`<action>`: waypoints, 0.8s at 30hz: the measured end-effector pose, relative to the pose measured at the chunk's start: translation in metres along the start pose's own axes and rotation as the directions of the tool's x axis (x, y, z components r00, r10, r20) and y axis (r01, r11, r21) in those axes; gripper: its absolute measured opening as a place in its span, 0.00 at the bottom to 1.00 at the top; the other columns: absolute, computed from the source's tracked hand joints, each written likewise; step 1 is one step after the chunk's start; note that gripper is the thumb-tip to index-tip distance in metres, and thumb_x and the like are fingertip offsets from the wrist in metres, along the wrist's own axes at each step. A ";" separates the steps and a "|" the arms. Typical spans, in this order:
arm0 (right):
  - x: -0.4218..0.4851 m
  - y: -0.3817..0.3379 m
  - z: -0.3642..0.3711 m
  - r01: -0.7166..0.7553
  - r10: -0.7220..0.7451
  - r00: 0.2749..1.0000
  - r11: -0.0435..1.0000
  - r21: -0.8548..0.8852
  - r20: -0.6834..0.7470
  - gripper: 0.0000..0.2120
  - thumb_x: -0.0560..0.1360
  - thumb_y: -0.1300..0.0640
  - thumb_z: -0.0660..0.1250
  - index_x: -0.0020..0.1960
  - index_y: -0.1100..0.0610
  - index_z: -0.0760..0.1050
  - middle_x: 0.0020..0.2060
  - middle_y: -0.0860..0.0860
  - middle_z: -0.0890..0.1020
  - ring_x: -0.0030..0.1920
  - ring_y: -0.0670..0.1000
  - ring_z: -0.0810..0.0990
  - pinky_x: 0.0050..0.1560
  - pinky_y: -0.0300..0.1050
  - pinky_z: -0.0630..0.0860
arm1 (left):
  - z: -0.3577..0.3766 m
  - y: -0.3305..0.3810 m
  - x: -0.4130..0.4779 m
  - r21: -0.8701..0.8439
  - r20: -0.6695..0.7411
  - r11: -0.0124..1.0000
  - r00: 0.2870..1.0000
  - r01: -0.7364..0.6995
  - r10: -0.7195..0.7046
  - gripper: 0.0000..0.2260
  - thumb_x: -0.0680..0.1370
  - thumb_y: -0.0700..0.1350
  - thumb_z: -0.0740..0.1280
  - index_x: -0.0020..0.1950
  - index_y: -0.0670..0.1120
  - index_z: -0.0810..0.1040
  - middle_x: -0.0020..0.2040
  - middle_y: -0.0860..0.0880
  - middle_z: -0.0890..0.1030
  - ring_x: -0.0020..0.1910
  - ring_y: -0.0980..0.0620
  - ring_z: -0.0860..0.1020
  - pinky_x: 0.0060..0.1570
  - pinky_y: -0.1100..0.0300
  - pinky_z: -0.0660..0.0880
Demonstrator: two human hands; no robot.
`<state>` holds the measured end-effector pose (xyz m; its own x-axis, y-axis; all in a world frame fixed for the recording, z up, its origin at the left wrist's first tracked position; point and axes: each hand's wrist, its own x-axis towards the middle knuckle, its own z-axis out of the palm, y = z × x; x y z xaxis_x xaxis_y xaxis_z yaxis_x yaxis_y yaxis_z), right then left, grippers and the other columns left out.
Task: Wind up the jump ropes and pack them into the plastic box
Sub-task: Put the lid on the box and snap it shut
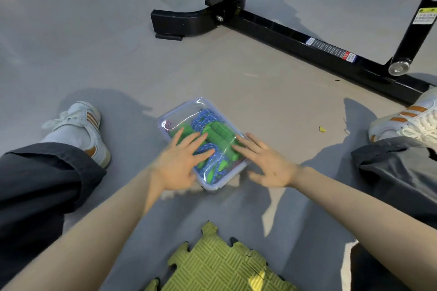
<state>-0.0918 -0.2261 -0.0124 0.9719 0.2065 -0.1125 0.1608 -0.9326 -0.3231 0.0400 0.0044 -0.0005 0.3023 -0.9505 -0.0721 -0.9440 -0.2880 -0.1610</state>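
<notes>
Grey floor (118, 66) | I am pressing left hand (178, 163), right hand (268, 164) flat on plastic box (182, 111) | light, slick: probably hold rims.

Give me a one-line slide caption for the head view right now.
Left hand and right hand lie open on the lidded plastic box, blue jump ropes with green handles coiled inside.

A smooth grey floor (94, 42) fills the room, crossed by soft shadows under even light. At the far side stands a black metal exercise frame (272, 28) - its rounded foot (179, 20) flat on the floor, a printed sticker (331, 49) along the low bar and a shiny metal end cap (399, 67) on an upright. A green interlocking foam mat (217, 264) lies at the near edge, and a small yellow scrap (322, 129) lies to the right.
</notes>
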 end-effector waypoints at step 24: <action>0.043 -0.021 0.008 -0.462 0.593 0.765 0.777 0.428 -0.252 0.20 0.79 0.51 0.54 0.66 0.59 0.71 0.63 0.56 0.73 0.65 0.57 0.67 0.65 0.39 0.56 | 0.034 0.112 0.019 -0.456 -0.069 0.758 0.831 0.466 -0.552 0.40 0.68 0.65 0.56 0.69 0.37 0.64 0.67 0.37 0.73 0.69 0.43 0.63 0.70 0.47 0.46</action>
<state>-0.0546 -0.1958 -0.0176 0.8820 -0.4695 -0.0410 -0.3971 -0.6936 -0.6010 -0.0551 -0.0421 -0.0534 0.7632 -0.6389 0.0970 -0.6354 -0.7145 0.2928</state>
